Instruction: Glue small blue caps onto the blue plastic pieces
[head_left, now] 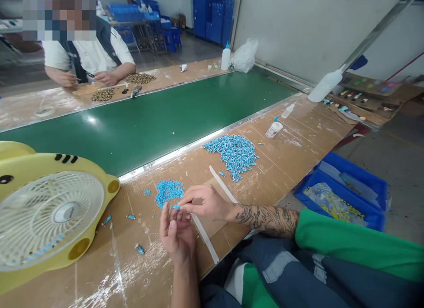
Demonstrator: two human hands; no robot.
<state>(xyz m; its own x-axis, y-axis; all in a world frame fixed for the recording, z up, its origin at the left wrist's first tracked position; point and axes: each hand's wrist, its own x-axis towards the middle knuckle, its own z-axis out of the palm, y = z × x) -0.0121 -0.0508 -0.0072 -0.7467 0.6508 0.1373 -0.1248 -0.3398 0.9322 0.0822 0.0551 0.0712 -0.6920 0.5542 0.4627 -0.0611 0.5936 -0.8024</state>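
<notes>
My right hand pinches a small blue piece between thumb and fingertips, just above the left fingers. My left hand is palm up beneath it, fingers apart and slightly curled, with nothing I can make out resting in it. Right behind both hands lies a pile of tiny blue pieces. Farther right spreads a larger heap of longer blue pieces with pale ends. A few loose blue pieces are scattered on the cardboard-covered table to the left. The small parts' exact kind is too small to tell.
A yellow fan stands at left. Beyond the table edge runs a green belt; across it a person handles small parts. At right are a white cup, a squeeze bottle, a large bottle and blue bins.
</notes>
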